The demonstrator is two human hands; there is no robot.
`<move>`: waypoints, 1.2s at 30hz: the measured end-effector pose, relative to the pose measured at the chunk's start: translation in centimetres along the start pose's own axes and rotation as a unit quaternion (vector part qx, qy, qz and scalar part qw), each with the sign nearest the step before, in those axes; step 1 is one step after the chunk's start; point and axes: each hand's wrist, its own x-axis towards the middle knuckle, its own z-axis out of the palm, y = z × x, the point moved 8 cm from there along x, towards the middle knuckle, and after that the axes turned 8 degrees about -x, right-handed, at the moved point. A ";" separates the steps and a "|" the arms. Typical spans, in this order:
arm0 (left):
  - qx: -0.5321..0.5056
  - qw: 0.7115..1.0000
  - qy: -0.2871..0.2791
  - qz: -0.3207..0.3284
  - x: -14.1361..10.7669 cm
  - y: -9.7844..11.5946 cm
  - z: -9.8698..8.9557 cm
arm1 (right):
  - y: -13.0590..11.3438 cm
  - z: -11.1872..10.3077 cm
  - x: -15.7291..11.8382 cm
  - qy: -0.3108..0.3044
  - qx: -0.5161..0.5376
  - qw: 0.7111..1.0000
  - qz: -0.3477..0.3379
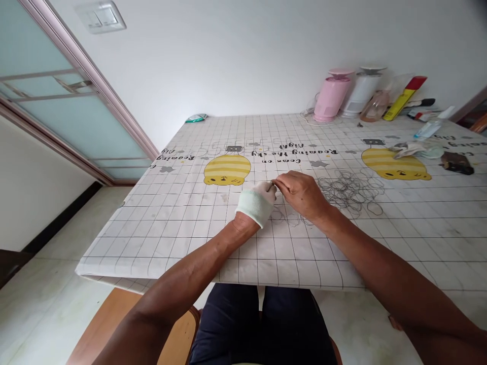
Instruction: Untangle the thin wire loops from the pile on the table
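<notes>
White cloth, a glove, covers the left hand (263, 194), which pinches a tiny thing (272, 183), too small to make out. Next, the bare right hand (302, 193) pinches at it too. Further right, thin loops (344, 190) lie heaped on the table (403, 228). They look light, springy and quick to tangle; one loose outer edge seems best to hold.

White glove (263, 189) with pale green knit cuff (254, 207) on left hand (266, 190), right hand (303, 193) bare, dark trousers (232, 324)
</notes>
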 end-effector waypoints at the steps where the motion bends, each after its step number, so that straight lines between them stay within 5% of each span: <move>1: -0.016 1.000 -0.004 0.000 0.0 0.0 0.1 | 0.1 0.0 0.1 -0.005 0.008 1.000 -0.002; 12: -0.086 0.996 -0.012 -0.023 0.3 0.9 -0.8 | 2.6 -1.3 0.1 -0.077 0.238 0.958 0.143; 21: -0.209 0.977 0.031 -0.032 0.5 1.0 -3.4 | 3.1 -2.3 0.2 -0.045 0.210 0.967 0.138; 29: -0.174 0.980 -0.093 -0.034 0.5 1.4 -2.4 | 1.2 -2.2 0.4 -0.075 0.162 0.984 0.017; 32: -0.165 0.979 -0.109 -0.042 0.5 1.2 -2.6 | 1.4 -2.1 0.4 -0.077 0.159 0.984 0.022; 36: -0.116 0.971 -0.195 -0.074 -0.3 0.9 -1.7 | 2.5 -2.0 0.2 -0.068 0.183 0.977 0.082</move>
